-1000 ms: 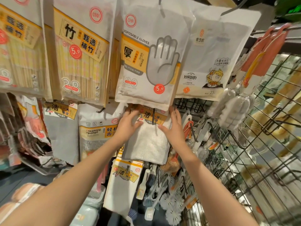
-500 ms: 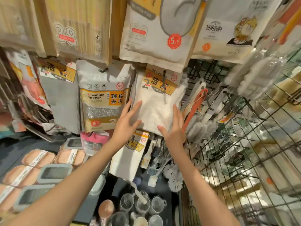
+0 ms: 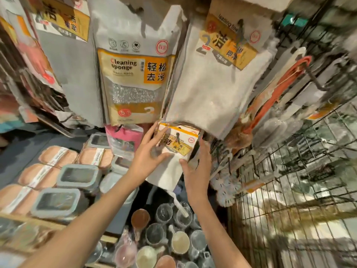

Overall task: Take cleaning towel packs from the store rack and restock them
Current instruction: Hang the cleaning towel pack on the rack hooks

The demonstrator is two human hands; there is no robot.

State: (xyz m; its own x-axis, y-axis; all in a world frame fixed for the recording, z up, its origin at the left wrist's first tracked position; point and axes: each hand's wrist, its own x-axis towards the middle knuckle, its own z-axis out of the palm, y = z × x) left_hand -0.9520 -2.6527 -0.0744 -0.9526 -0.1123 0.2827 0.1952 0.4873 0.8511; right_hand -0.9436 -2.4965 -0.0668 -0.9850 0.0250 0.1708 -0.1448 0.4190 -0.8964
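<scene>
I see both of my bare hands up at the lower row of the rack, on a small white cleaning towel pack with a yellow-and-white label card (image 3: 174, 151) at its top. It hangs just under a larger white towel pack with a yellow label and a big grey "2" (image 3: 216, 84), whose bottom edge overlaps the small pack's top. My left hand (image 3: 148, 155) lies against the small pack's left side, fingers spread and stretched up along its label; I read it as flat and loose on the pack, not clenched. My right hand (image 3: 197, 167) lies against the pack's right edge, thumb on the white front face and fingers reaching up the side. Whether either hand truly pinches the pack I cannot tell; the picture is smeared there.

Left of the big pack hangs a silver pouch marked "Cleaning sponge" with a yellow panel (image 3: 133, 78), and beneath that a pink packet (image 3: 125, 136). Under my arms sit grey-rimmed lidded storage boxes (image 3: 77, 176) and a cluster of clear cups (image 3: 170, 229). A black wire grid rack (image 3: 289, 190) runs down the right side.
</scene>
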